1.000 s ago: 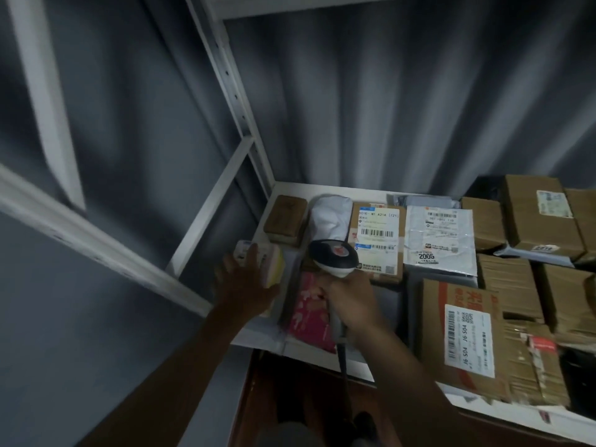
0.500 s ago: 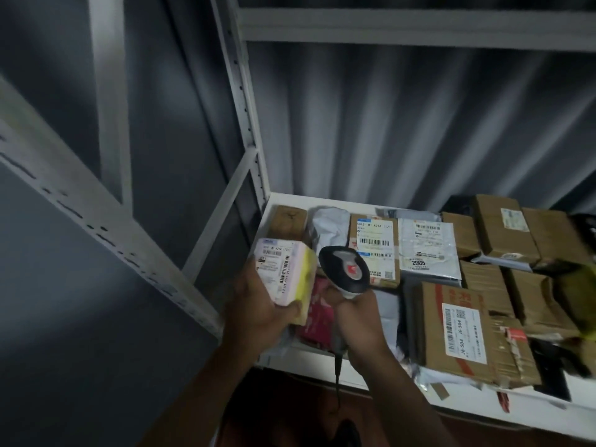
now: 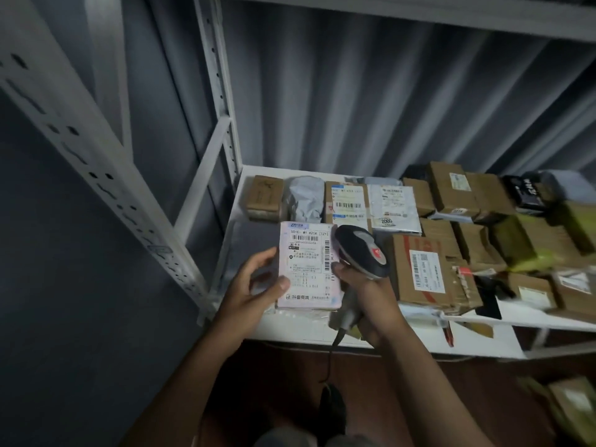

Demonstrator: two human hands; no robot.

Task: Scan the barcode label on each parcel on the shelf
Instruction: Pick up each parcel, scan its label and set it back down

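My left hand (image 3: 258, 285) holds a small pale parcel (image 3: 308, 262) above the shelf's front left, its white barcode label facing up at me. My right hand (image 3: 364, 295) grips the handle of a grey corded barcode scanner (image 3: 361, 250), whose head sits just right of the parcel's edge and touches it. The white shelf (image 3: 303, 327) carries several more parcels: brown boxes and white mailers with labels, such as a labelled box (image 3: 346, 201), a white mailer (image 3: 392, 204) and a large brown box (image 3: 419, 272).
White metal shelf uprights (image 3: 222, 101) rise at the left, with a diagonal brace. An upper shelf edge (image 3: 419, 14) runs above. A grey corrugated wall stands behind. More boxes crowd the right end (image 3: 532, 240). Below the shelf is a dark red floor.
My left hand has lifted the small parcel off the shelf and turned its label face up. The scanner head has come in beside the parcel's right edge.
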